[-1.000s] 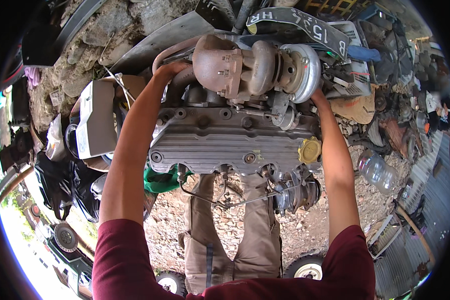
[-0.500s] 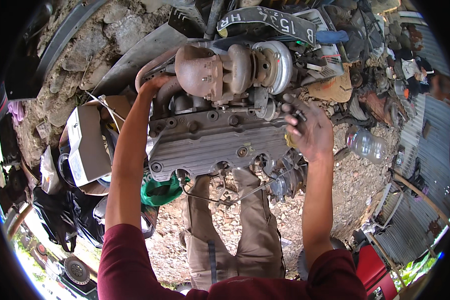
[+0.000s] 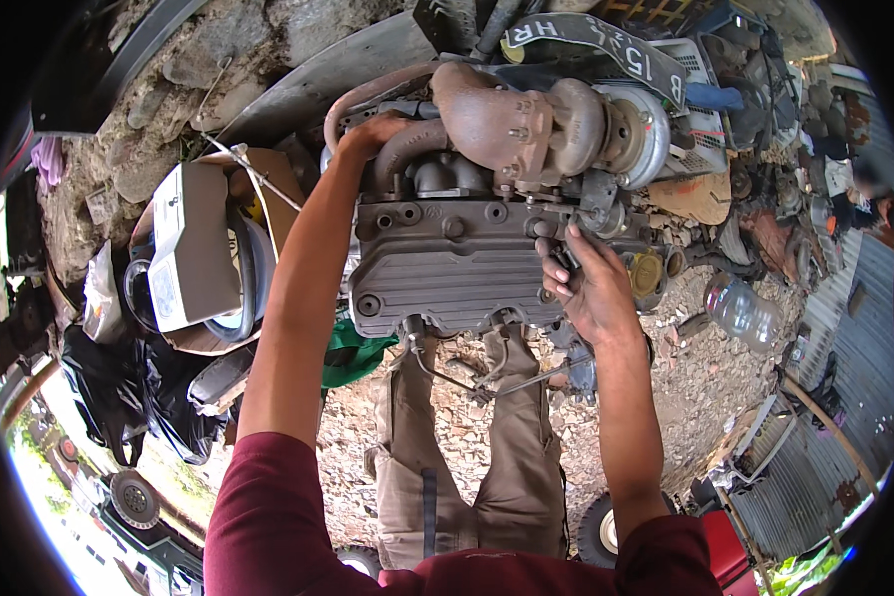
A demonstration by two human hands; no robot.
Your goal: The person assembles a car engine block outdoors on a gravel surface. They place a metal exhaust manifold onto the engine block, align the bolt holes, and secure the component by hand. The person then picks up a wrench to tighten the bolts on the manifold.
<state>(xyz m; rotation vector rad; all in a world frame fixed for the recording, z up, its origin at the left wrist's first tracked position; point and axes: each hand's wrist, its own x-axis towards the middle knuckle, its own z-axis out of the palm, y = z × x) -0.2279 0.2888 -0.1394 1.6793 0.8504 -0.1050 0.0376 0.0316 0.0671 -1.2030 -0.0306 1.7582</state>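
An engine with a grey ribbed valve cover (image 3: 467, 288) lies in front of me. A rusty turbocharger (image 3: 492, 124) with a silvery housing (image 3: 651, 134) sits on its far side. My left hand (image 3: 379, 131) reaches in beside a curved rusty pipe (image 3: 414, 144), its fingers hidden behind the metal. Over the right part of the valve cover is my right hand (image 3: 598, 288), fingers curled around a small dark piece, too small to name. A yellow round cap (image 3: 647, 270) shows just right of that hand. Thin metal fuel lines (image 3: 482, 389) run along the near side.
At left stands an open cardboard box (image 3: 286, 179) with a white carton (image 3: 191, 248), above black plastic bags (image 3: 119, 397). A clear plastic jug (image 3: 740, 311) lies on the gravel at right. Behind the engine are a bent number plate (image 3: 606, 48) and scrap parts. Corrugated metal sheets (image 3: 829, 338) lean at far right.
My right hand has moved left, from beside the engine's right end to over the valve cover, and its fingers have curled in. My left hand stays by the pipes. The whole view has shifted.
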